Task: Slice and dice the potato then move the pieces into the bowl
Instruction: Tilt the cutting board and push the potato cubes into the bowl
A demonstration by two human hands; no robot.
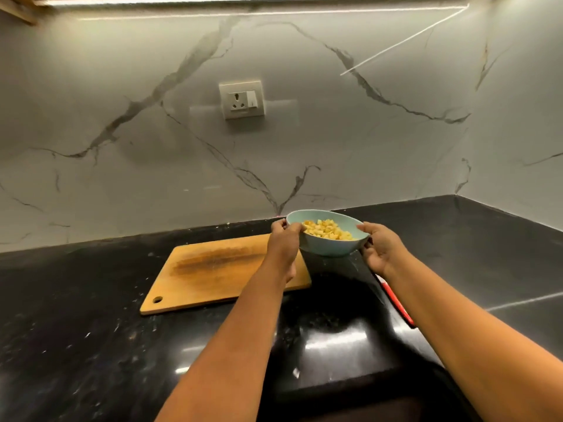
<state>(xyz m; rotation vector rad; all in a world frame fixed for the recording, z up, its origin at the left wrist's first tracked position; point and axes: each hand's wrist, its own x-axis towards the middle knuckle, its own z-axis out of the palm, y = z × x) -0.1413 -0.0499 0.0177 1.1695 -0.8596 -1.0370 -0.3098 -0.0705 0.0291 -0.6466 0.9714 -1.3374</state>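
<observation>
Pale blue, the bowl [327, 239] sits tilted between both hands just beyond the right end of the wooden cutting board [225, 271], over the black worktop [91, 330]. Diced potato pieces [327, 230] are heaped inside it. Left hand [285, 239] grips the near-left rim, fingers curled over the edge; right hand [380, 248] cups the right side, thumb on the rim. Right of the board, a red-handled thing [399, 303] lies partly hidden under the right forearm.
</observation>
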